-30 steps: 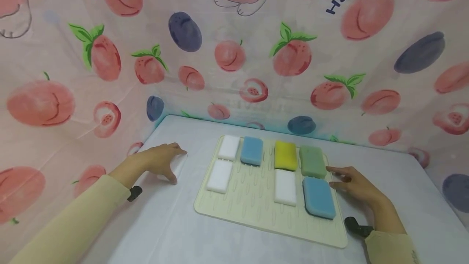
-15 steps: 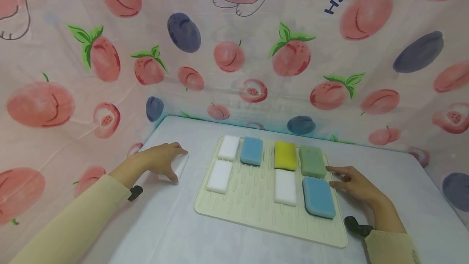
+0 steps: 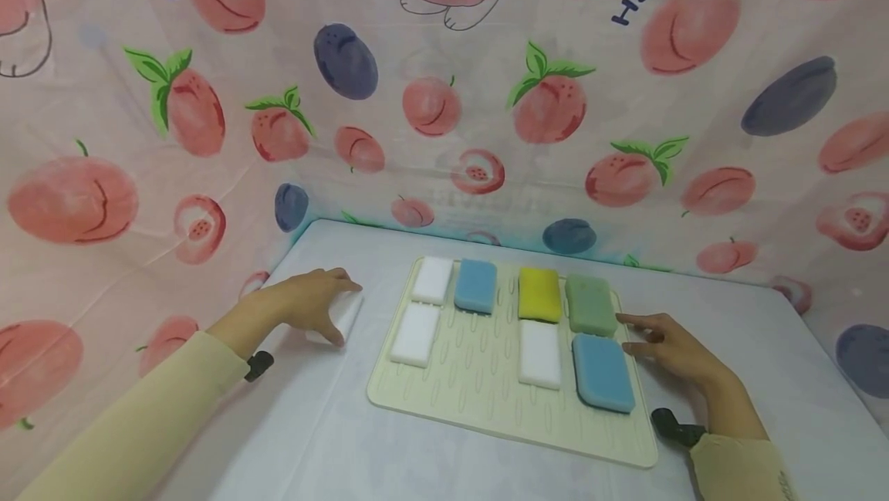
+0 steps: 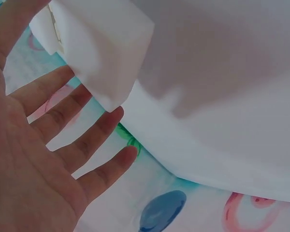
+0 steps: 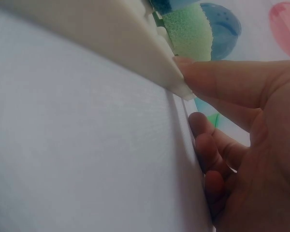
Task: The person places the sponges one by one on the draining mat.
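Note:
In the head view, my left hand [image 3: 310,302] holds a white sponge [image 3: 346,313] to the left of the cream ridged mat [image 3: 472,389]. The left wrist view shows this white block [image 4: 106,43] between the thumb and spread fingers, some fingertips along its edge. My right hand [image 3: 672,348] touches the mat's right edge with index finger and thumb, beside a green sponge [image 3: 591,305] and a large blue sponge [image 3: 603,374]. In the right wrist view, the thumb [image 5: 227,79] meets the mat's rim [image 5: 135,60], the other fingers bent near the table.
On the mat also lie white sponges [image 3: 415,334], a smaller blue sponge [image 3: 475,286] and a yellow sponge [image 3: 539,295]. A white cloth covers the table [image 3: 278,439]. Fruit-printed curtains [image 3: 444,61] stand behind it and on the left.
The left hand has shifted slightly right toward the mat, and more of the white sponge in it now shows. The right hand stays at the mat's edge.

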The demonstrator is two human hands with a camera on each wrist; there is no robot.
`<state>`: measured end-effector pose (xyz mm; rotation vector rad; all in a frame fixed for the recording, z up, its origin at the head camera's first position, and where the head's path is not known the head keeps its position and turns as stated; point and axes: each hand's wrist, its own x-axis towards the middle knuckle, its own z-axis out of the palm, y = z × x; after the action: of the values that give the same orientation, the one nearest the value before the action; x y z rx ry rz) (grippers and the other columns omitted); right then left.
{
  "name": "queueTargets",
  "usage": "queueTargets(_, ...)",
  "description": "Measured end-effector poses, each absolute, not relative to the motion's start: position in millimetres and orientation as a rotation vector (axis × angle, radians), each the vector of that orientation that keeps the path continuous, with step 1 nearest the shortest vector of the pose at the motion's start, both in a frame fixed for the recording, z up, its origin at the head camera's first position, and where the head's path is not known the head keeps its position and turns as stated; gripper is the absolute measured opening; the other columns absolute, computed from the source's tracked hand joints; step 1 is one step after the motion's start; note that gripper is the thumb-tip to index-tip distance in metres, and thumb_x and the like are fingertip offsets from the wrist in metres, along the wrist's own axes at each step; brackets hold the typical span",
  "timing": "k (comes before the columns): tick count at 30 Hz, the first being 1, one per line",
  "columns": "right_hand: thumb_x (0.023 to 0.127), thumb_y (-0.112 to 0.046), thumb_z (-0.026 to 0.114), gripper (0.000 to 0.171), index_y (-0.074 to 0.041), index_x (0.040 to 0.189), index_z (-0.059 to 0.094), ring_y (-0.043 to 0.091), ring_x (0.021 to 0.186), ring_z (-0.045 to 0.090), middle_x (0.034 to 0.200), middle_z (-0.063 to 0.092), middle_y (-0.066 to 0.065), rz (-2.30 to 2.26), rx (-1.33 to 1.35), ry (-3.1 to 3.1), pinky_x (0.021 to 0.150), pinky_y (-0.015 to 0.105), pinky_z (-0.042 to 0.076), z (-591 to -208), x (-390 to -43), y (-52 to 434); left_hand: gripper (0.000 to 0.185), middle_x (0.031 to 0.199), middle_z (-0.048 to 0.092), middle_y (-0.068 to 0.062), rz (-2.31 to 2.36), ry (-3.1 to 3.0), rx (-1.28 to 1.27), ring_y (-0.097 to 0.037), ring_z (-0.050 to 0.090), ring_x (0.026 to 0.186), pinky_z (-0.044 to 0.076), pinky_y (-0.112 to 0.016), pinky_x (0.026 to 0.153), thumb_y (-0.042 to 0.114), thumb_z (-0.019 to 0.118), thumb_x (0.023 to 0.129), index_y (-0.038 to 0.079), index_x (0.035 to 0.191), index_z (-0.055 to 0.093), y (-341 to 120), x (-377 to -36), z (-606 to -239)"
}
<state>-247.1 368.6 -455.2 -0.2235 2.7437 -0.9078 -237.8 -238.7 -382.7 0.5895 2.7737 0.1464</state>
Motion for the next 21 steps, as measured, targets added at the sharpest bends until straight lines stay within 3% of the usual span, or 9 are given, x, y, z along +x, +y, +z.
queueTargets(11, 0.092, -0.034, 0.077, 0.065, -0.010, 0.149, 0.057, 0.035, 0.115, 0.048, 0.147, 0.047, 0.027, -0.904, -0.244, 2.751, 0.089, 0.048, 0.045, -456.8, -246.7, 368.3, 0.097, 0.150, 0.052, -0.013, 0.141, 2.780, 0.627, -0.042, 0.053, 0.134, 0.047, -0.060, 0.109, 0.055, 0.093, 0.069, 0.015, 0.149, 0.056, -228.2, -235.2, -378.4)
queueTargets(18, 0.092, -0.033, 0.076, 0.066, -0.011, 0.150, 0.055, 0.039, 0.120, 0.047, 0.147, 0.045, 0.028, -0.909, -0.222, 2.751, 0.093, 0.058, 0.044, -458.1, -248.0, 368.1, 0.098, 0.151, 0.052, -0.012, 0.123, 2.797, 0.673, -0.042, 0.054, 0.132, 0.048, -0.060, 0.107, 0.057, 0.092, 0.069, 0.016, 0.150, 0.055, -221.9, -236.4, -373.4)
queueTargets(21, 0.092, -0.032, 0.076, 0.065, -0.010, 0.150, 0.055, 0.039, 0.119, 0.048, 0.148, 0.045, 0.029, -0.908, -0.233, 2.751, 0.092, 0.056, 0.044, -457.8, -248.9, 368.2, 0.096, 0.150, 0.052, -0.012, 0.124, 2.796, 0.679, -0.042, 0.055, 0.131, 0.047, -0.060, 0.108, 0.056, 0.092, 0.070, 0.016, 0.150, 0.056, -217.8, -234.0, -370.2)
